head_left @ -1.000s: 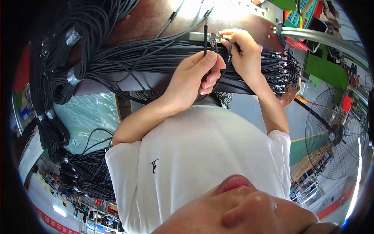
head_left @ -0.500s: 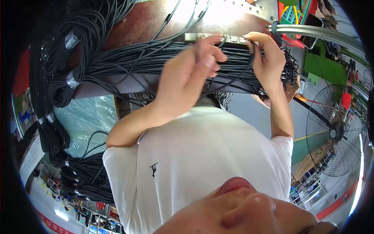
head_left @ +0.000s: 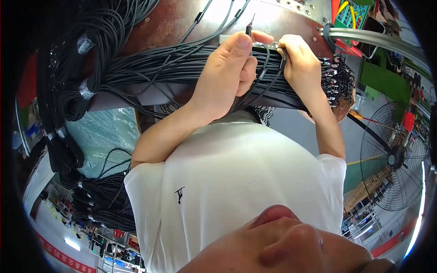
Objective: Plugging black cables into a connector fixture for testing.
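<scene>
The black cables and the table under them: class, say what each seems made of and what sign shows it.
Black cables: probably rubber or plastic sheathing, matt, bending in soft loops. Table: likely wood or a coated board, reddish-brown with a dull sheen under the light.

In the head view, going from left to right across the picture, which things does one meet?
Coiled black cable bundles → left hand pinching a thin black plug → right hand on a black cable → black connector ends → standing fan.
</scene>
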The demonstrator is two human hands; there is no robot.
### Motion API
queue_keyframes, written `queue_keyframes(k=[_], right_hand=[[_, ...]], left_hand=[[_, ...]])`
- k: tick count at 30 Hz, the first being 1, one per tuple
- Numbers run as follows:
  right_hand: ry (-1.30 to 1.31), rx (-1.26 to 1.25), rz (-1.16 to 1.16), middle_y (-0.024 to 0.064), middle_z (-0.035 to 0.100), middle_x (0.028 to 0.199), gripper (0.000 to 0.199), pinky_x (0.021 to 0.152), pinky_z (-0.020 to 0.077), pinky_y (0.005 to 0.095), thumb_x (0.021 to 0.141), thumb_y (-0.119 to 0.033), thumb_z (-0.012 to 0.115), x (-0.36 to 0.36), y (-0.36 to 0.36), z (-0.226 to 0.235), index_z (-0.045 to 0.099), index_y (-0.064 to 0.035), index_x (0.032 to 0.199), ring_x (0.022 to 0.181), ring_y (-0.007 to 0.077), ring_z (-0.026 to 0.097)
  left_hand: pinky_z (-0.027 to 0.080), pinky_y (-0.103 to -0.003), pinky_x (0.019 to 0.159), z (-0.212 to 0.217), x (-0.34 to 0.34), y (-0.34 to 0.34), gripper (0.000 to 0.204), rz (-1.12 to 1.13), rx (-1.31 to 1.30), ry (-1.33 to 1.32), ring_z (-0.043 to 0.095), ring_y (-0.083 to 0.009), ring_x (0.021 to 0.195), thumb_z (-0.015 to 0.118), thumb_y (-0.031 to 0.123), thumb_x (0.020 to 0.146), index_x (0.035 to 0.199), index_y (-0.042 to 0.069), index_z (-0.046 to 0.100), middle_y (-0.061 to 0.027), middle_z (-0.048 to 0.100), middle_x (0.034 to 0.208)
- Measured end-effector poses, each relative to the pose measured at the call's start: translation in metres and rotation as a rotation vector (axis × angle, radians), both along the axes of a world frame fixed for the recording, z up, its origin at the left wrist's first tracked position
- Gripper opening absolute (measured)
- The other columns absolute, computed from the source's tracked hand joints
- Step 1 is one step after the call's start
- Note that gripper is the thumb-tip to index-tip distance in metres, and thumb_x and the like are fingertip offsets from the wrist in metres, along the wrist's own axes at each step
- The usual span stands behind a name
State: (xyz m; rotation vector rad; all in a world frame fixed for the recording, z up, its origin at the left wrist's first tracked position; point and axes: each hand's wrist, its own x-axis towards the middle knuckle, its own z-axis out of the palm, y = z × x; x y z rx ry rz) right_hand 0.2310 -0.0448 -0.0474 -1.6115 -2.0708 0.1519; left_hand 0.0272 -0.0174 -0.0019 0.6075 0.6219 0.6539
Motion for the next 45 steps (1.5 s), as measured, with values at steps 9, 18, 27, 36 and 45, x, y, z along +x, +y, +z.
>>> queue_keyframes(k=[9, 18, 27, 36, 45], right_hand=[[-0.11, 0.346, 0.152, 0.0032, 0.061, 0.094, 0.032, 0.071, 0.0493, 0.0323, 0.072, -0.006, 0.067, 0.006, 0.006, 0.052, 0.066, -0.0121, 0.104, 0.085, 0.0208, 0.06], [-0.352, 0.413, 0.023, 0.0043, 0.066, 0.087, 0.022, 0.068, 0.0495, 0.0322, 0.071, 0.0, 0.069, 0.035, 0.005, 0.067, 0.064, -0.0072, 0.092, 0.079, 0.0224, 0.064], [0.329, -0.017, -0.031, 0.0083, 0.07, 0.094, 0.013, 0.074, 0.0533, 0.0313, 0.076, -0.001, 0.072, 0.027, -0.003, -0.006, 0.065, -0.0014, 0.087, 0.082, 0.0236, 0.068], [0.342, -0.366, -0.039, 0.0101, 0.067, 0.092, 0.015, 0.077, 0.0526, 0.0306, 0.076, 0.003, 0.068, 0.034, 0.009, 0.012, 0.058, 0.0013, 0.087, 0.082, 0.0228, 0.066], [0.279, -0.568, -0.23, 0.015, 0.067, 0.096, 0.031, 0.08, 0.0494, 0.0308, 0.087, -0.024, 0.064, 0.027, 0.149, 0.083, 0.067, 0.0018, 0.104, 0.09, 0.0242, 0.063]], left_hand=[[0.017, -0.022, 0.04, -0.002, 0.008, 0.002, 0.032, -0.126, -0.162, 0.014, 0.021, -0.0043, 0.045, 0.037, 0.03, 0.103, 0.089, 0.006, 0.053, 0.0075, 0.028, 0.054], [0.039, -0.034, 0.045, 0.024, 0.004, 0.001, 0.011, 0.028, 1.549, 0.92, 0.05, -0.024, 0.05, 0.067, 0.014, 0.079, 0.08, 0.008, 0.058, -0.0047, 0.048, 0.057], [0.048, -0.033, 0.072, 0.001, 0.01, -0.003, 0.041, -0.086, 1.619, 0.868, 0.052, -0.025, 0.082, 0.065, 0.042, 0.083, 0.105, 0.007, 0.065, -0.0065, 0.052, 0.089], [0.045, -0.033, 0.089, -0.012, -0.032, 0.057, 0.041, -0.12, 1.367, 0.521, 0.06, -0.0236, 0.1, 0.048, 0.039, 0.099, 0.104, 0.003, 0.068, -0.0117, 0.064, 0.105], [0.049, -0.028, 0.086, -0.011, 0.027, 0.152, 0.024, 0.013, 0.98, 0.435, 0.06, -0.0199, 0.096, 0.043, 0.012, 0.099, 0.108, -0.003, 0.059, -0.0148, 0.063, 0.105]])
